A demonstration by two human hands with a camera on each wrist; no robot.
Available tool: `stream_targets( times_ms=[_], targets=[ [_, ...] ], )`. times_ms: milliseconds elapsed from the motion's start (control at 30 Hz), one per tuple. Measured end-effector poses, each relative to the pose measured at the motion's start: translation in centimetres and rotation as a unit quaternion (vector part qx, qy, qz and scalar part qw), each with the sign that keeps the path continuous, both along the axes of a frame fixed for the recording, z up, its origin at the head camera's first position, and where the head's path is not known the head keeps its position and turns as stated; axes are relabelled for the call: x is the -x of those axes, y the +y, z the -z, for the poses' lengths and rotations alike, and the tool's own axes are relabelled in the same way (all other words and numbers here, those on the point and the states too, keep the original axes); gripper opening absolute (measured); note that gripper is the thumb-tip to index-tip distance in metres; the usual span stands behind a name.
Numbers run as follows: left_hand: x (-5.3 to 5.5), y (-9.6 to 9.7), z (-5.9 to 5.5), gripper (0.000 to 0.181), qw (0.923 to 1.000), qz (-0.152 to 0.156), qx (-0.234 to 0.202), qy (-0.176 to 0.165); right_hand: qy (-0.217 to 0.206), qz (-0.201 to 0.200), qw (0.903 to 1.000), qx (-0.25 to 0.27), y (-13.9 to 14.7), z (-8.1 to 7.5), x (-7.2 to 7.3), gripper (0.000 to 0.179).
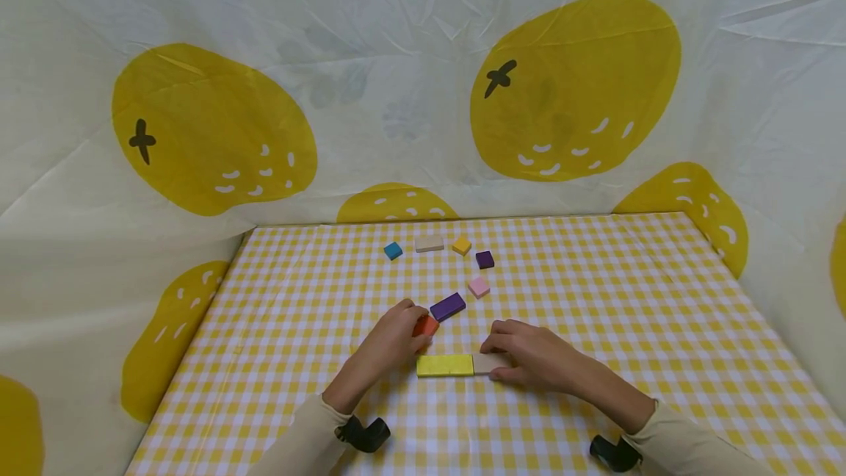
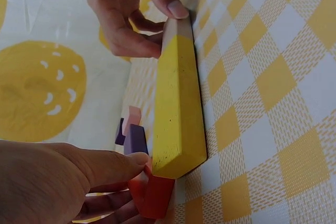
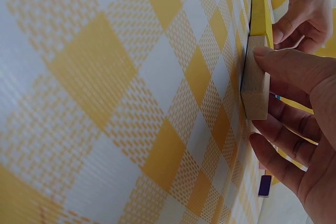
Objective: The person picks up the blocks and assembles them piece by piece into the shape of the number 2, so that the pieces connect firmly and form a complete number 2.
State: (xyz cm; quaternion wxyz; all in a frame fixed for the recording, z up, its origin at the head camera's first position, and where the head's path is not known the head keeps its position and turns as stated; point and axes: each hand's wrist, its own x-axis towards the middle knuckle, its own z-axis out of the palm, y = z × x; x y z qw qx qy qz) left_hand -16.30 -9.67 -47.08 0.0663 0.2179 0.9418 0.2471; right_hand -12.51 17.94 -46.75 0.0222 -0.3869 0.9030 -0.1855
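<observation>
The long yellow block (image 1: pixel 445 366) is lying flat on the table (image 1: pixel 595 278), between the two hands. At its right end, a pale wooden block (image 1: pixel 485 363) is sitting in line with it, end against end. The right hand (image 1: pixel 538 356) is gripping that wooden block from the yellow block's right, with the thumb pressing on its near side and fingers reaching round its far side. Just beyond the yellow block's left end, the left hand (image 1: pixel 391 336) is pinching an orange block (image 1: pixel 426 326) between thumb and fingers, near the yellow block.

A purple block (image 1: pixel 448 306) is resting beyond the yellow block, right by the orange one; whether those two are touching is hard to tell. Farther beyond the yellow block, a pink block (image 1: pixel 479 287), a dark purple block (image 1: pixel 485 260), a golden block (image 1: pixel 462 245), a beige block (image 1: pixel 429 243) and a blue block (image 1: pixel 393 250) are lying in a curve.
</observation>
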Motion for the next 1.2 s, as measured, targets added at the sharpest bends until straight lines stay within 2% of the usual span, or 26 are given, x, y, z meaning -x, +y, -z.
stream_targets(
  times_ms=[333, 1200],
  targets=[
    [0.00, 0.14, 0.07, 0.030, 1.0000, 0.001, -0.002, -0.008, -0.003, -0.001, 1.0000, 0.001, 0.01, 0.08, 0.03, 0.028],
    [0.15, 0.61, 0.07, 0.029, 0.9994, 0.028, -0.011, 0.016, 0.003, 0.000, 1.0000, -0.004, 0.06, 0.11, 0.14, 0.027]
  ],
)
